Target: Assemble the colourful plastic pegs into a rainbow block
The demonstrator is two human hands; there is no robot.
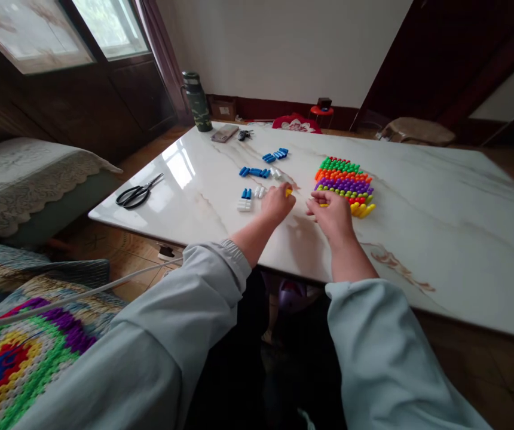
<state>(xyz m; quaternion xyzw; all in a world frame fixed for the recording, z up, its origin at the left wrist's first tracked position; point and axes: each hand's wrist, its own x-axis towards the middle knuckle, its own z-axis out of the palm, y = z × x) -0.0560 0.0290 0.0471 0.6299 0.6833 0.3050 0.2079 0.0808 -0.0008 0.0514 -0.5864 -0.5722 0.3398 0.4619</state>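
My left hand rests on the white marble table with its fingers curled round a small yellow peg. My right hand lies just right of it, fingers closed on another yellow peg at the near edge of a block of joined pegs. That block has rows of green, orange, purple, red and yellow. Loose blue pegs and white pegs lie left of my left hand, with more blue ones farther back.
Black scissors lie near the table's left corner. A dark green flask, a phone and keys sit at the far edge. A covered bench stands to the left, a stool behind the table.
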